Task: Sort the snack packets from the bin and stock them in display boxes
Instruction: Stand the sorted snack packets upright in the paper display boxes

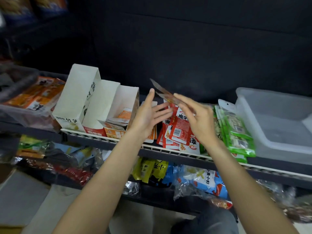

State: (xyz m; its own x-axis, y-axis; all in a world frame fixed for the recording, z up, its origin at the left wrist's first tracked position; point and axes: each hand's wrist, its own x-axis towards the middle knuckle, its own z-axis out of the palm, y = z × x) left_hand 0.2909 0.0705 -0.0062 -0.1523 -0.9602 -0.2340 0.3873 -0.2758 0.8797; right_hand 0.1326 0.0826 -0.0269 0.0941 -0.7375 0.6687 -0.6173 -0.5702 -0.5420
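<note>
My right hand [197, 119] is raised over the shelf and pinches a few blurred red snack packets [162, 92] that stick up past its fingertips. Just to the left, my left hand [149, 115] is open with spread fingers and holds nothing. Beneath both hands a loose pile of red packets [177, 134] lies on the shelf, with orange packets [151, 136] beside it. Three white display boxes [101, 105] stand to the left; the right-hand one [130, 102] holds orange packets [125, 115]. A clear plastic bin [278, 119] sits at the far right.
Green packets [236, 132] are stacked between the red pile and the clear bin. A tub of orange packs [33, 97] stands at the far left. The white wire shelf edge [168, 151] runs across the front. The lower shelf holds yellow [148, 171] and blue bags [207, 181].
</note>
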